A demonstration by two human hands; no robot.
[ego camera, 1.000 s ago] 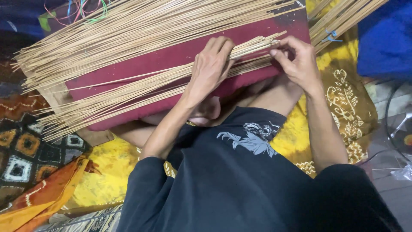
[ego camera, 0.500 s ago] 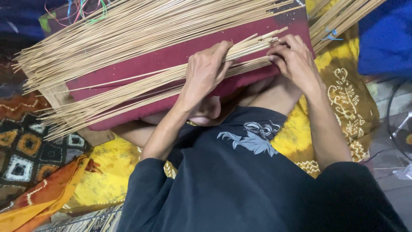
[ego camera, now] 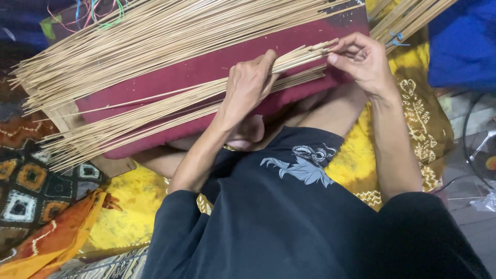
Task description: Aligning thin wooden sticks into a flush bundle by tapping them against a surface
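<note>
A dark red cushion (ego camera: 217, 64) lies across my lap, covered with long thin bamboo sticks. My left hand (ego camera: 248, 85) presses flat on the near bundle of sticks (ego camera: 155, 116), fingers closed over it. My right hand (ego camera: 361, 59) pinches the right ends of a few of those sticks (ego camera: 315, 49) between thumb and fingertips. A much larger fan of loose sticks (ego camera: 170, 36) covers the far half of the cushion.
Another bundle of sticks (ego camera: 408, 18) tied with a blue band lies at the top right. Yellow patterned cloth (ego camera: 413, 119) is under me, patterned mats (ego camera: 31, 191) at the left, blue fabric (ego camera: 462, 46) at the right, coloured strings (ego camera: 98, 13) at the top left.
My right hand has shifted slightly up and right along the stick ends, now pinching a few of them. My left hand stays pressed on the near bundle.
</note>
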